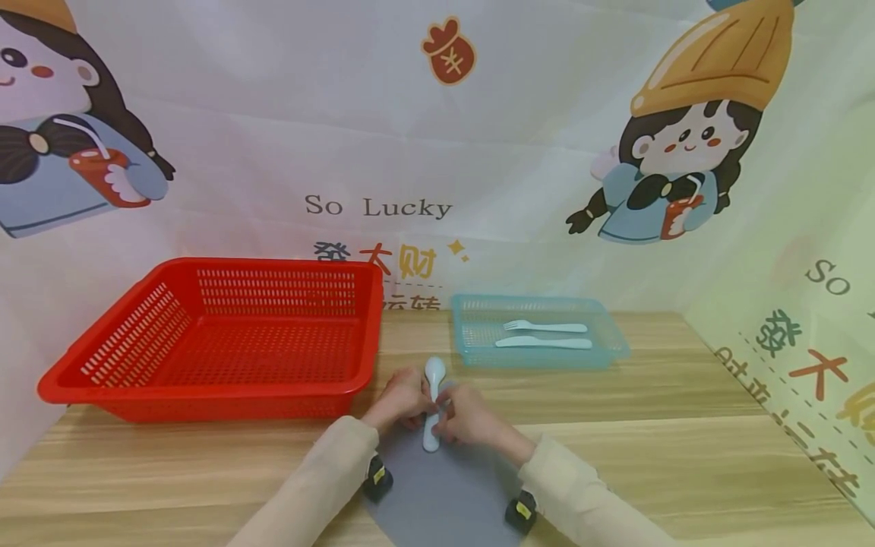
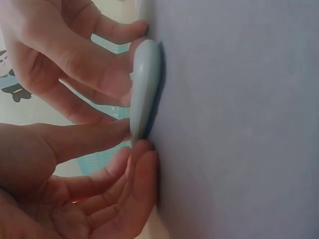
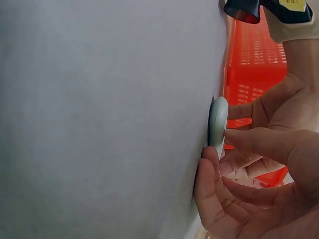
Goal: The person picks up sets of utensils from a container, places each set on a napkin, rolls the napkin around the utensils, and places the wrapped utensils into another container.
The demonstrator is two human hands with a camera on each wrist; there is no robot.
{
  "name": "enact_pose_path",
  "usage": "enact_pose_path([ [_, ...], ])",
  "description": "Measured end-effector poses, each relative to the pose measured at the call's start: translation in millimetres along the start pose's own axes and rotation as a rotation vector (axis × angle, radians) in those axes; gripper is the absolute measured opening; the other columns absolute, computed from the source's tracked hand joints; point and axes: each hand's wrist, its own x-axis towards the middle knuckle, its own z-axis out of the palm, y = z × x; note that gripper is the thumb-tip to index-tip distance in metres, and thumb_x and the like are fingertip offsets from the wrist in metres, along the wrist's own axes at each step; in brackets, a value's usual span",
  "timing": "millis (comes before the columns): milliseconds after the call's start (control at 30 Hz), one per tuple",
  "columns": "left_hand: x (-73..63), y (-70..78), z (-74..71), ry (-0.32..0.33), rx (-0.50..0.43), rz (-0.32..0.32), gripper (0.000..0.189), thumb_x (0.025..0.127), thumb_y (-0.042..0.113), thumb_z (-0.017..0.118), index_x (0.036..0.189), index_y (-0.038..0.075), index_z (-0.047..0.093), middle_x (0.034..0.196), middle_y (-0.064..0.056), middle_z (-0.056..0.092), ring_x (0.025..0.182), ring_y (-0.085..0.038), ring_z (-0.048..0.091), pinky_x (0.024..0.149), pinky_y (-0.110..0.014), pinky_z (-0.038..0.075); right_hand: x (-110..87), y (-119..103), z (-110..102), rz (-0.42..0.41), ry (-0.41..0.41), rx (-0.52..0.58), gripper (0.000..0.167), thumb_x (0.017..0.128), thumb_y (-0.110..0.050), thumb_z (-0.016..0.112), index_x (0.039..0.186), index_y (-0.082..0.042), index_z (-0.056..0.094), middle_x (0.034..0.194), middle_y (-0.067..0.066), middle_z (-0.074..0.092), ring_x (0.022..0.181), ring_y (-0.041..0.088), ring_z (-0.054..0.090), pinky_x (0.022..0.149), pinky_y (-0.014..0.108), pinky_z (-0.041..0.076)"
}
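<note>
A pale blue plastic spoon (image 1: pixel 434 370) lies over a grey mat, bowl pointing away and handle toward me. My left hand (image 1: pixel 405 396) pinches its handle from the left, thumb and fingertips meeting round it. From the right, my right hand (image 1: pixel 468 415) pinches the handle between thumb and forefinger. Both wrist views show the rounded handle end (image 2: pixel 146 74) just above the mat, with the fingertips of both hands close together on it. The bowl is hidden in these wrist views.
A large red basket (image 1: pixel 225 393) stands at the left. Farther back on the right, a light blue basket (image 1: pixel 533 357) holds a pale fork (image 1: pixel 547 327) and knife (image 1: pixel 543 343). The grey mat (image 1: pixel 444 494) lies on the wood-grain table (image 1: pixel 649 456), before a printed cloth backdrop.
</note>
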Motion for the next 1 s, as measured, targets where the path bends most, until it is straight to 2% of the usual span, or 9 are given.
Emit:
enact_pose_path([
  [167,-1.3,0.5,-1.0,-0.036,0.015,-0.013,0.02,0.071,0.0,0.069,0.06,0.002,0.053,0.048,-0.005,0.049,0.038,-0.013,0.048,0.04,-0.027,0.047,-2.8,0.0,1.4,0.017,-0.013,0.006,0.03,0.074,0.006,0.064,0.1,0.01,0.049,0.054,0.005,0.053,0.044,0.009,0.046,0.041,0.021,0.039],
  [367,-2.4,0.3,-0.3,-0.043,0.012,-0.006,0.023,0.071,0.002,0.071,0.058,0.003,0.052,0.05,-0.004,0.048,0.038,-0.012,0.046,0.039,-0.025,0.046,-4.2,1.2,1.6,0.007,-0.023,0.015,0.03,0.075,0.005,0.064,0.1,0.01,0.049,0.054,0.005,0.054,0.044,0.009,0.047,0.042,0.022,0.041],
  [600,-3.0,0.5,2.2,-0.005,0.138,0.054,0.029,0.066,0.01,0.076,0.057,0.006,0.049,0.05,-0.001,0.045,0.039,-0.011,0.045,0.037,-0.022,0.041,-3.1,1.6,1.8,0.03,-0.022,0.055,0.029,0.074,0.006,0.063,0.1,0.012,0.05,0.056,0.007,0.056,0.048,0.01,0.05,0.044,0.023,0.045],
  [900,-4.2,1.0,2.8,-0.021,0.119,0.087,0.026,0.067,0.01,0.076,0.064,0.004,0.051,0.053,-0.002,0.046,0.039,-0.012,0.046,0.038,-0.022,0.04,-3.6,0.2,-0.9,0.072,-0.03,0.046,0.03,0.075,0.004,0.063,0.102,0.012,0.05,0.062,0.012,0.061,0.05,0.013,0.054,0.048,0.026,0.048],
  [1000,-5.1,2.6,3.2,-0.016,0.127,0.077,0.026,0.067,0.011,0.076,0.068,0.002,0.052,0.054,-0.003,0.047,0.039,-0.013,0.046,0.038,-0.022,0.041,-3.8,0.9,-1.0,0.073,-0.032,0.06,0.031,0.076,0.005,0.062,0.103,0.013,0.05,0.065,0.013,0.061,0.052,0.014,0.056,0.049,0.026,0.049],
])
